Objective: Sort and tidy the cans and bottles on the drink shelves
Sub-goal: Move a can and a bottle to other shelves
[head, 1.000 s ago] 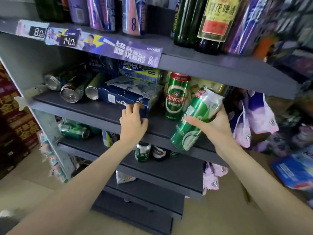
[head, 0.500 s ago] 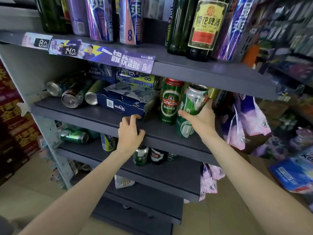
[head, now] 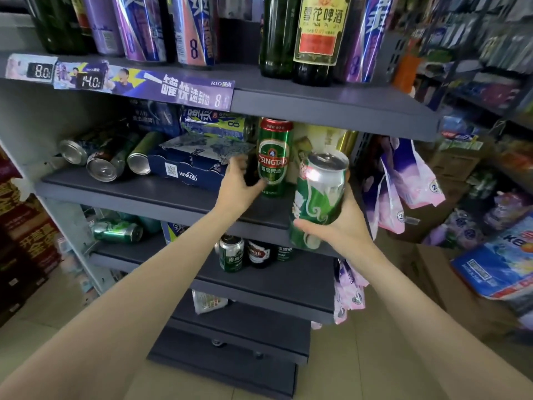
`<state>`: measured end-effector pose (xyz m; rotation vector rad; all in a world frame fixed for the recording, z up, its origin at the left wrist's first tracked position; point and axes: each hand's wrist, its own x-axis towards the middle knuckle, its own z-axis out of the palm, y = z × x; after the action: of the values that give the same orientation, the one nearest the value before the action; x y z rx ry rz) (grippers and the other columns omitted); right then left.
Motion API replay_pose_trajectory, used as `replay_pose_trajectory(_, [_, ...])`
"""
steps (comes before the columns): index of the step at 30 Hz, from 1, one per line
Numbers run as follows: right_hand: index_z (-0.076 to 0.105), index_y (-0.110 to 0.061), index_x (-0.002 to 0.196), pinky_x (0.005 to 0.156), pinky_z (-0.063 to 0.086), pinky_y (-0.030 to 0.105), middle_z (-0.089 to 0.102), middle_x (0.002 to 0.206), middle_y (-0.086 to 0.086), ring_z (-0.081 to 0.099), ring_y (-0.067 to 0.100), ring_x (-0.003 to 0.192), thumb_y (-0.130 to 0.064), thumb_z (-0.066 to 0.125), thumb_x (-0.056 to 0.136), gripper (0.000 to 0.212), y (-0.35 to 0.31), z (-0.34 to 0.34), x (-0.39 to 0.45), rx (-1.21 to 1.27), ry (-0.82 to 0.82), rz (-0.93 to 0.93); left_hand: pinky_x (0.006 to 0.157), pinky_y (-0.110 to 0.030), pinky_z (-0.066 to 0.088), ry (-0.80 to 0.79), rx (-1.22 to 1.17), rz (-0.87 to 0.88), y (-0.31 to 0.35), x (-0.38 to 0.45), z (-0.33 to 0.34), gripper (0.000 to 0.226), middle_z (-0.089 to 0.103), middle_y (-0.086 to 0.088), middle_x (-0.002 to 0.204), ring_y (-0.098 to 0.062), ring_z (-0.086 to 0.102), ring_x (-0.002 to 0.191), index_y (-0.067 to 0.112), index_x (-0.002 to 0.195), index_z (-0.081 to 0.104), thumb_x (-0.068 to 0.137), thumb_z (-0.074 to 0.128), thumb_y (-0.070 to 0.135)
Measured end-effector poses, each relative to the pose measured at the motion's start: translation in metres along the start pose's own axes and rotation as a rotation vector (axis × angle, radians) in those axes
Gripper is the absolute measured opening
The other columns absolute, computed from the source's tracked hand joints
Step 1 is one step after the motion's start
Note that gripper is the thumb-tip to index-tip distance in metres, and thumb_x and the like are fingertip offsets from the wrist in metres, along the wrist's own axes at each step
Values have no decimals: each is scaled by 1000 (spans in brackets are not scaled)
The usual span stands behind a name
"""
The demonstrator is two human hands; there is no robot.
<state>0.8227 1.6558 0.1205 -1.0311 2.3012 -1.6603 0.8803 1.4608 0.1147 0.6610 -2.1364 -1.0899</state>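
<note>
The dark grey shelf unit [head: 331, 108] fills the view, both forearms reaching into its second tier. On the board above the hands stand tall purple cans [head: 138, 27] and two dark glass bottles [head: 315, 39], one with a yellow and red label. A purple price strip [head: 138, 86] runs along that board's front edge, up and left of the left hand.

A flat blue carton [head: 187, 173] lies on the second tier just left of the left hand. Further left of it, three cans [head: 106, 158] lie on their sides, ends facing out. A blue and yellow can [head: 216, 127] lies on its side on top of the carton.

The right hand [head: 343, 223] grips a green and white can [head: 318, 197], fingers curled round its lower body (thumb across the front), the can held tilted in front of the shelf edge with its silver top toward the camera. The left hand [head: 239, 183] reaches between the carton and an upright green Tsingtao can [head: 273, 157], its thumb touching the can's lower side; whether the fingers close round it cannot be determined.

Below the hands, on the third tier, small cans [head: 251, 252] stand upright, and a green can [head: 118, 230] lies on its side to their left.
</note>
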Motion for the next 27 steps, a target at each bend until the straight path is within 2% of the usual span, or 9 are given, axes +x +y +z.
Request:
replay_pose_trajectory(4, [40,-29,123,79,45,6,57,103,-27,55,-14,95,-21,89,56,83,15,-19,-30,-31,-73,22,95,-26,38,-65,-159,-121,17,23,28,68,51,-9,131,-23,49,120,6,130,33,78,73,24])
replay_pose_trajectory(8, [43,-22,131,88,48,16,61,107,-19,58,-5,102,-26,89,54,90,47,-30,-54,-109,-172,120,104,-39,40,65,-145,-194,23,40,46,77,51,-11,130,-25,48,122,7,129,37,69,80,29])
replay_pose_trajectory(11, [43,-30,121,93,49,36,58,112,-7,55,11,108,-43,82,46,85,77,-21,-70,-209,-241,164,100,-34,41,102,-112,-151,21,32,42,73,56,-9,127,-22,52,118,7,126,43,68,81,30])
replay_pose_trajectory(13, [40,-34,117,95,46,38,56,113,-6,52,14,110,-40,82,47,81,101,-6,-79,-218,-302,175,97,-31,43,60,-137,-127,19,17,30,69,59,-5,123,-19,54,114,10,125,46,68,81,29])
replay_pose_trajectory(16, [38,-37,113,95,44,33,58,113,-4,53,16,110,-27,87,53,78,132,25,-86,-206,-337,237,92,-27,46,4,-163,-111,17,-13,5,64,61,5,111,-11,57,104,14,121,49,67,82,29])
replay_pose_trajectory(20, [44,-26,117,97,46,36,60,115,4,56,21,110,-19,88,56,75,163,66,-79,-151,-203,335,77,-11,47,28,-222,-143,13,-49,-33,57,61,14,98,4,57,90,19,115,51,67,81,24])
replay_pose_trajectory(23, [43,-7,128,94,41,28,56,116,10,51,24,112,-16,86,60,81,170,85,-64,-201,-34,367,81,-18,50,83,-264,-164,2,-74,-55,53,64,12,101,0,61,94,20,112,53,67,81,22])
replay_pose_trajectory(25, [42,0,128,95,41,32,57,118,14,49,30,114,-16,86,61,82,175,93,-49,-228,44,375,80,-19,51,102,-266,-193,-10,-88,-66,51,65,13,102,-1,63,95,24,109,54,67,81,23])
replay_pose_trajectory(27, [42,-1,125,99,42,40,58,119,15,51,33,115,-19,87,60,81,180,98,-34,-199,97,416,78,-17,51,85,-246,-235,-26,-101,-71,50,66,13,103,0,63,94,25,108,54,66,81,24])
